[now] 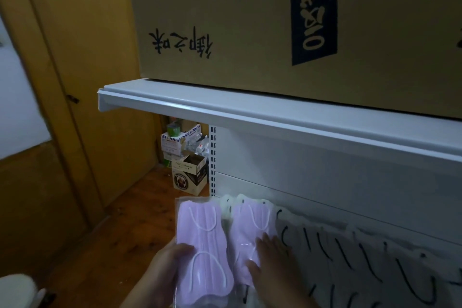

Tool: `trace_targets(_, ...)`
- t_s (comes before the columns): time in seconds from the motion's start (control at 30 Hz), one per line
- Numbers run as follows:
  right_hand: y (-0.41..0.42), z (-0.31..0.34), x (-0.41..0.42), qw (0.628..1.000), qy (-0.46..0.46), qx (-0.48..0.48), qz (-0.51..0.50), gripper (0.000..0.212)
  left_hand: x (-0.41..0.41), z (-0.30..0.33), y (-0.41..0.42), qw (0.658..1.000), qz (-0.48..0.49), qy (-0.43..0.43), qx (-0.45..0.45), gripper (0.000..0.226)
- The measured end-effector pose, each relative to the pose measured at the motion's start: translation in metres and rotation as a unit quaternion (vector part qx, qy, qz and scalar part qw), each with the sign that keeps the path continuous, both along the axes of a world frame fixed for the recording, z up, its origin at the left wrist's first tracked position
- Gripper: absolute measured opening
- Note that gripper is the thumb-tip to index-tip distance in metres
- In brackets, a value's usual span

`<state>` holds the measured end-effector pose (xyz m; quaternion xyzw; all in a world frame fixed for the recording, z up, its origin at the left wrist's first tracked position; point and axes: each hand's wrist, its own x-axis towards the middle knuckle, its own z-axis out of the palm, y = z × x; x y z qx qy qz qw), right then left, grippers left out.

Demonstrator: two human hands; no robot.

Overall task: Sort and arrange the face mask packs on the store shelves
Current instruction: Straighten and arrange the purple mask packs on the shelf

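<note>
Held a lilac mask pack (203, 245) clear of the shelf in the left hand (160, 270), thumb pinching its face, probably for slotting in next. Pressed the right hand (271, 261), fingers spread flat, on a second lilac pack (250, 227) standing in the lower-shelf row beside the black-looped packs (362, 257), seemingly to steady it.

Left hand (160, 272) grips lilac mask pack (202, 245) — right hand (272, 262) flat on second pack (250, 227) beside it.

— What is set on the upper shelf (225, 105)?
— A large cardboard box (250, 20).
— And below it?
— Mask packs are lined up in a row (362, 252); one pack (202, 240) is held left of another pack (250, 227). Small boxes (187, 170) are stacked on the floor (125, 227), behind and left.
</note>
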<state>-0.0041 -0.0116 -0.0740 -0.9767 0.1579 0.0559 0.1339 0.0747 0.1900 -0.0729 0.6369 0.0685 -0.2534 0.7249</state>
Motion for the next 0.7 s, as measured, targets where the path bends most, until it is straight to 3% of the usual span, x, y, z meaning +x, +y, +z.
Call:
trace_targets(0.17,0.002,0.019,-0.008,0.98,-0.177,0.077,-0.039,0.043,-0.004,0.004,-0.003,1.0,-0.003,-0.006,-0.001,0.035)
trace_targets(0.27,0.023,0.028,-0.016,0.964,-0.216,0.15,0.043,0.047,-0.005,0.008,-0.009,0.999,-0.02,-0.011,-0.041,0.034)
trace_targets(0.33,0.039,0.028,-0.015,0.969,-0.159,0.145,0.122,0.054,-0.009,0.012,-0.017,0.996,-0.036,-0.006,-0.082,0.024)
trace_targets(0.43,0.053,0.027,-0.009,0.976,-0.006,0.093,0.197,0.072,-0.012,0.014,-0.024,0.993,-0.041,-0.013,-0.107,0.028)
trace_targets(0.5,0.056,0.027,-0.007,0.974,0.001,0.093,0.209,0.078,-0.011,0.015,-0.018,0.994,-0.038,-0.016,-0.101,0.036)
trace_targets(0.6,0.048,0.028,-0.008,0.976,-0.038,0.14,0.163,0.07,-0.004,0.01,0.0,0.993,-0.04,-0.006,-0.111,0.042)
trace_targets(0.7,0.026,0.018,-0.004,0.995,-0.04,0.076,0.057,0.069,0.002,0.003,0.016,0.996,-0.012,0.0,-0.092,0.036)
